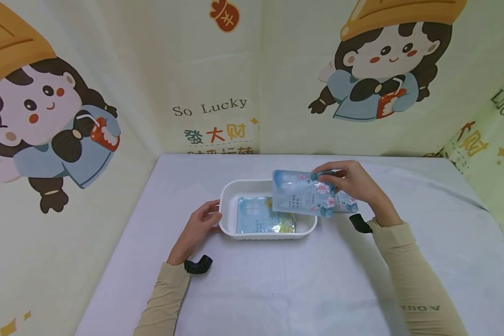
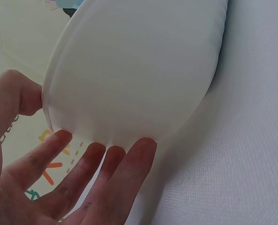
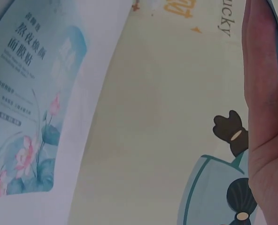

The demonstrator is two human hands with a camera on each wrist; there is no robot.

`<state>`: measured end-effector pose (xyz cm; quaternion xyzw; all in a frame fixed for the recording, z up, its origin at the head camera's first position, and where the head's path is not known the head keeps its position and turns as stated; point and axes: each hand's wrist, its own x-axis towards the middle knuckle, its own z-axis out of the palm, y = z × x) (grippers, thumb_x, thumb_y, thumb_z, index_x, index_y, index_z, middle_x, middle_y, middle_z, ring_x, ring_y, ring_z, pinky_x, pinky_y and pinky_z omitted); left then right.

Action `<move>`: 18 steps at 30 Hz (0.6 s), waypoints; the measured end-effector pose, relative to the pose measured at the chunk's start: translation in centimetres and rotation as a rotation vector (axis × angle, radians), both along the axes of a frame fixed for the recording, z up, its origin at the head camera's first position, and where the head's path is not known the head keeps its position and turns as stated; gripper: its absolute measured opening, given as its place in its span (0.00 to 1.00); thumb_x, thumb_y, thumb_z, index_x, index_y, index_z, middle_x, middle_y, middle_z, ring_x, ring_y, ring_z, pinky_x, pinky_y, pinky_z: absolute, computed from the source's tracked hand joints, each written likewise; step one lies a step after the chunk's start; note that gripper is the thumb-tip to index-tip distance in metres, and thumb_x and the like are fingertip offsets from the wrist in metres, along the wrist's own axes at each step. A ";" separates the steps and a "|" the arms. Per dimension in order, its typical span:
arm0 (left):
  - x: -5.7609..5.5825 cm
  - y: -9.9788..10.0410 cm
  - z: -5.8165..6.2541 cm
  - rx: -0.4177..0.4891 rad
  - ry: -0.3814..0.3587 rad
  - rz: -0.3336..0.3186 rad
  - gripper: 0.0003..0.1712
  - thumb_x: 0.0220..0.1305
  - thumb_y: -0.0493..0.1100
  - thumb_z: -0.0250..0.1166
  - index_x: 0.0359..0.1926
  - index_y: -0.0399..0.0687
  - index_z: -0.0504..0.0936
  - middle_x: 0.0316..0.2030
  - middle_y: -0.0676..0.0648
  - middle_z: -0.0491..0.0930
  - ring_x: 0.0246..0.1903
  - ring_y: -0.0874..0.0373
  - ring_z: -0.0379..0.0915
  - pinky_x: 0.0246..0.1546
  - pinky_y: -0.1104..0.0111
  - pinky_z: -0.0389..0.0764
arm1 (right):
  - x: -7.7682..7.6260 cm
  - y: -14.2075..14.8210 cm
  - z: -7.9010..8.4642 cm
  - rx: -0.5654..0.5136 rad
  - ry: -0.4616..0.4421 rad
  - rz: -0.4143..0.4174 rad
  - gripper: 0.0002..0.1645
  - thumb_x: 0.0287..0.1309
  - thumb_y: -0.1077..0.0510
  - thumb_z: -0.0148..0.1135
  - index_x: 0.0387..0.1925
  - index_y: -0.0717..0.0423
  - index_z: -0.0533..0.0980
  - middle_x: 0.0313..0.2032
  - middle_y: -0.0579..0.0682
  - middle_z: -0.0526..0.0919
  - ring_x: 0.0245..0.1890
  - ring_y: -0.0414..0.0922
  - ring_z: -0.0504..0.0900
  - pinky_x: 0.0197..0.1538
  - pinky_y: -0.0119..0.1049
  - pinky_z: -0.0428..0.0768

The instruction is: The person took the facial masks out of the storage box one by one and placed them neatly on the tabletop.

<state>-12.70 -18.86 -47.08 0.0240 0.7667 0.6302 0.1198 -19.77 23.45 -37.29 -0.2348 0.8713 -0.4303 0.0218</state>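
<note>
My right hand (image 1: 349, 179) pinches the upper right corner of a light-blue face mask sachet (image 1: 296, 193) printed with pink flowers. This sachet hangs over the right part of a white plastic tray (image 1: 269, 236). Inside the tray lies another blue sachet (image 1: 256, 217), partly covered by the held one. At the tray's left end my left hand (image 1: 199, 226) grips the rim; in the left wrist view the thumb is at the rim and the fingertips touch the outer wall. A flowered sachet (image 3: 26, 93) lies on the table to the right of the tray, mostly hidden in the head view.
A white cloth (image 1: 252, 289) covers the table under the tray. Behind it hangs a pale curtain (image 1: 290, 93) with cartoon figures and lettering. Each wrist carries a black camera mount, such as the left mount (image 1: 198, 264).
</note>
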 end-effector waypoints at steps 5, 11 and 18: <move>0.1 -0.1 0.1 0.003 -0.004 0.008 0.27 0.71 0.45 0.61 0.69 0.52 0.68 0.65 0.42 0.71 0.61 0.43 0.71 0.51 0.56 0.84 | 0.0 0.5 0.1 0.012 0.002 -0.020 0.14 0.62 0.62 0.67 0.49 0.57 0.84 0.50 0.58 0.84 0.26 0.45 0.82 0.25 0.34 0.83; 0.2 -0.1 0.1 -0.010 -0.014 0.011 0.28 0.71 0.46 0.62 0.69 0.52 0.68 0.65 0.41 0.71 0.61 0.43 0.72 0.51 0.57 0.84 | 0.1 1.2 0.3 0.055 0.035 -0.045 0.13 0.61 0.62 0.67 0.48 0.57 0.84 0.50 0.58 0.84 0.29 0.44 0.82 0.28 0.29 0.81; 0.0 0.1 0.0 -0.015 -0.013 0.023 0.29 0.70 0.48 0.63 0.69 0.53 0.68 0.64 0.40 0.72 0.57 0.44 0.76 0.51 0.58 0.84 | 0.2 2.1 0.7 0.077 0.026 -0.112 0.12 0.61 0.63 0.67 0.47 0.56 0.85 0.49 0.56 0.85 0.31 0.44 0.81 0.33 0.25 0.80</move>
